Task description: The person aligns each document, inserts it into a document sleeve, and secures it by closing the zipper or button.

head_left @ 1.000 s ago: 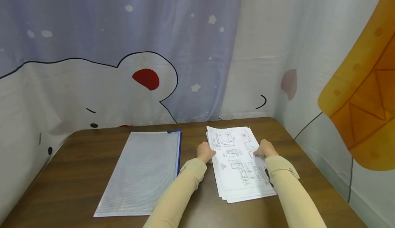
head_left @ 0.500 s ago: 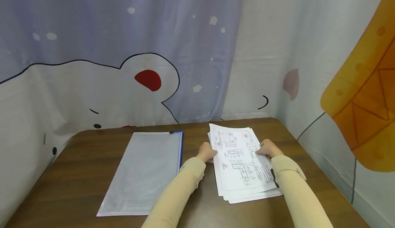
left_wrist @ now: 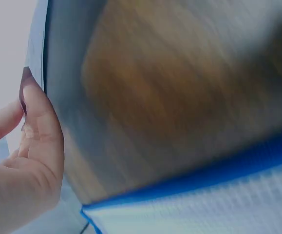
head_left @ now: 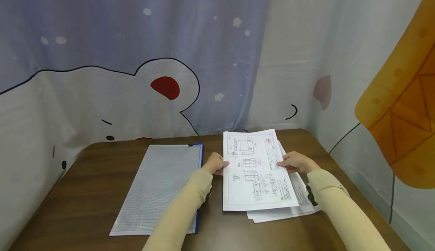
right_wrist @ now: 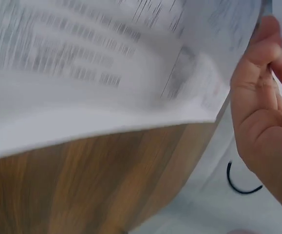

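A white sheet of paper [head_left: 259, 190] printed with technical drawings is held up over the table between both hands. My left hand [head_left: 215, 163] pinches its left edge, thumb on top; the left wrist view shows that hand [left_wrist: 33, 151] with fingers behind the paper. At the right edge my right hand [head_left: 297, 162] pinches the same sheet. Below it and to the right lie more printed papers [head_left: 302, 196], partly covered by the sheet. Whether the lifted part is one sheet or more I cannot tell.
On the left of the table lies a translucent mesh zip pouch [head_left: 156, 190] with a blue edge. The brown wooden table [head_left: 85, 190] reaches back to a patterned curtain [head_left: 224, 54], which also hangs along the right side.
Both hands have lifted the top sheet off the stack. It has shifted to the left, uncovering the papers beneath on the right. The pouch stays on the table.
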Tool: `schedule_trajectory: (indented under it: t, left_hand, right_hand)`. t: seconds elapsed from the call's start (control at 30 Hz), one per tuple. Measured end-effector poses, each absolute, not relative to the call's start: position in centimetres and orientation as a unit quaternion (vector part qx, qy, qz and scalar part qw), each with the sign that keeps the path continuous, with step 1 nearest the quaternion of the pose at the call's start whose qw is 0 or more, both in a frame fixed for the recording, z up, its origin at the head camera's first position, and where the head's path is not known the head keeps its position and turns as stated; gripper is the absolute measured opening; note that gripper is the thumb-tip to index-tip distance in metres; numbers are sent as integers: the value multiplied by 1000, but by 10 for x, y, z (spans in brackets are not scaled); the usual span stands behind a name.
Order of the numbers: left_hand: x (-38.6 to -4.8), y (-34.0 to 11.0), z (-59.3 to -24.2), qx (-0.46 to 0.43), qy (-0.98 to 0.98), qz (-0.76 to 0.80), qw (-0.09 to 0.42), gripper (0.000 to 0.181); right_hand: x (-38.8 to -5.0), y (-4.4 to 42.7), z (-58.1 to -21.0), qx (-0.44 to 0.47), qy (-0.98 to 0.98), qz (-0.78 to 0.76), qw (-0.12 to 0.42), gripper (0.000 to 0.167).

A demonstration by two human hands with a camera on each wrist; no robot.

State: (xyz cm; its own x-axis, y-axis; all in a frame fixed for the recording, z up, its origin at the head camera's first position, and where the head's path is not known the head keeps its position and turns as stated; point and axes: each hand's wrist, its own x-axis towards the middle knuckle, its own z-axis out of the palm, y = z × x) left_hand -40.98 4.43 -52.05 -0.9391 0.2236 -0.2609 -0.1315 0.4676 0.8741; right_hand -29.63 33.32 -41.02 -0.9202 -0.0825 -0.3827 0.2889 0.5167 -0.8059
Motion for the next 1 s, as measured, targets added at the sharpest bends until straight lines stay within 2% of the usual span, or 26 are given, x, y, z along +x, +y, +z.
schedule_trajectory:
  t: [0.03,0.13,0.3,0.37,0.47,0.63,0.7,0.87,1.0]
  left_hand:
    - [-410,36,-520,43,829,530,173,24]
    - [-376,20,-470,10,836,510,204,22]
    - [-352,-1,-433,10,831,497,250,43]
    - [-348,-10,-427,21,837,489,244,49]
    - [-337,-20,-411,41,881,433,189,46]
    - [-324,-36,-408,91,962,247,73,27]
    - [-319,-39,-413,107,975,185,58,27]
    - [-308,-40,-429,135,982,95,89,34]
    - [-305,-40,-438,134,978,105,120,34]
  right_hand:
    - [-297,331,-411,56,841,-504,188,30]
    - [-299,320,-413,50,818,-544,181,37]
    - [-299,306,-405,57,801,-571,172,41]
    - [-300,303,-401,64,801,-573,160,42]
    - [-302,301,-397,61,803,-574,147,43]
    - [-301,299,-400,62,803,-576,139,44]
    - [-298,300,-403,63,806,-572,137,43]
    - [-292,300,-410,57,814,-561,135,39]
    - [-288,298,-414,40,816,-559,145,37]
